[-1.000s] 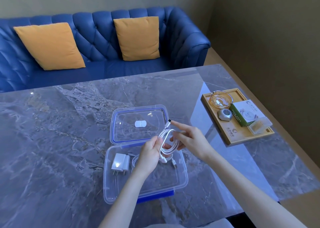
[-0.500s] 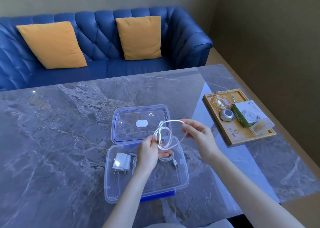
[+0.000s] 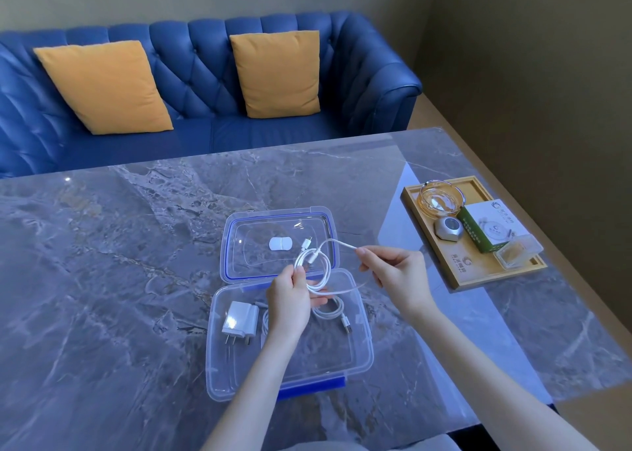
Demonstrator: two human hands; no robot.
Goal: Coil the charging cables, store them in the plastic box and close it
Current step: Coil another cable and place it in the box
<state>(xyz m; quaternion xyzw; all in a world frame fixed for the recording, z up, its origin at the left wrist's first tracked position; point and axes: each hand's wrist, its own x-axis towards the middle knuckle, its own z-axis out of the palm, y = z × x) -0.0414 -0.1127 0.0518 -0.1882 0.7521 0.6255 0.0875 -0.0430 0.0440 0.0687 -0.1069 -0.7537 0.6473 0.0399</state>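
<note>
My right hand (image 3: 396,272) has pulled away from my left hand (image 3: 290,300), stretching out one loop of the white cable (image 3: 319,272). Both hands pinch it above the open plastic box (image 3: 362,348). I am in the middle of coiling; next I think I wrap this loop round. The grey marble table (image 3: 119,262) stands before a blue sofa (image 3: 191,74).

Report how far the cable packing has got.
Done: one coiled cable and a charger lie in the open box. In hand: the left hand holds a white cable's loops, the right hand pinches its loose end. Left: finish coiling, store it, fit the lid.
</note>
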